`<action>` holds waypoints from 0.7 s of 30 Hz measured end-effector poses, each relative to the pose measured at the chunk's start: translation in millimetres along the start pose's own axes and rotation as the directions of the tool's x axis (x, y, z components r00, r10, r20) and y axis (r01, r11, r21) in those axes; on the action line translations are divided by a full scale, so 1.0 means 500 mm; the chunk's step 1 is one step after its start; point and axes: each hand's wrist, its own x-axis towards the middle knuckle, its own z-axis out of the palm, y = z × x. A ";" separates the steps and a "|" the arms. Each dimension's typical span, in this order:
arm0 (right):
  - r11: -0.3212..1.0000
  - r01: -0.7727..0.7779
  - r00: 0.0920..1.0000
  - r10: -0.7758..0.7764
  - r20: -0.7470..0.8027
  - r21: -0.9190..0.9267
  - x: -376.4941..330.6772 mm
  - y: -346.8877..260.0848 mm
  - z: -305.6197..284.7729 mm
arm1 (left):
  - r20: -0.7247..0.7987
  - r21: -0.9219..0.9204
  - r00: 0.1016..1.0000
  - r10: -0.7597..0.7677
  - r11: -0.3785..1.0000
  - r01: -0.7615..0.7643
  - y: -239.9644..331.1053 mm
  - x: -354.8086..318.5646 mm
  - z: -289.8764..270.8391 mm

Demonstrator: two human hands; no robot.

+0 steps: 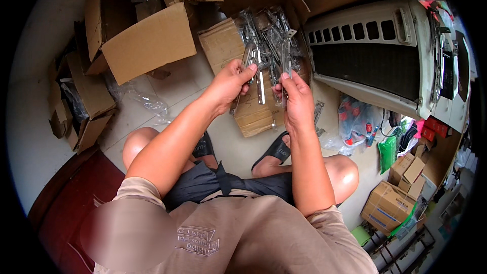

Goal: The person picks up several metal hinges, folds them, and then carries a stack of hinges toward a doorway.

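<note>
Metal brackets in clear bags [274, 35] fill the open carton [297, 0] at upper centre of the frame, so I judge most of the sorting is left. My left hand [229, 83] pinches one long bagged bracket [259, 78] between thumb and fingertips; my right hand [297, 99] has its fingers curled around a second bracket [287, 58], held upright. Both sit just above a flat cardboard pack [253, 114] at mid-frame.

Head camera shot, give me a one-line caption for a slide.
Seated person's left hand and right hand each hold bagged metal brackets above an open cardboard box full of them.
</note>
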 end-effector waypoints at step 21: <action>0.943 0.162 0.982 -0.181 -0.042 -0.292 -0.048 0.011 0.033 | 0.333 0.430 0.913 0.235 0.824 -0.368 -0.065 -0.063 0.065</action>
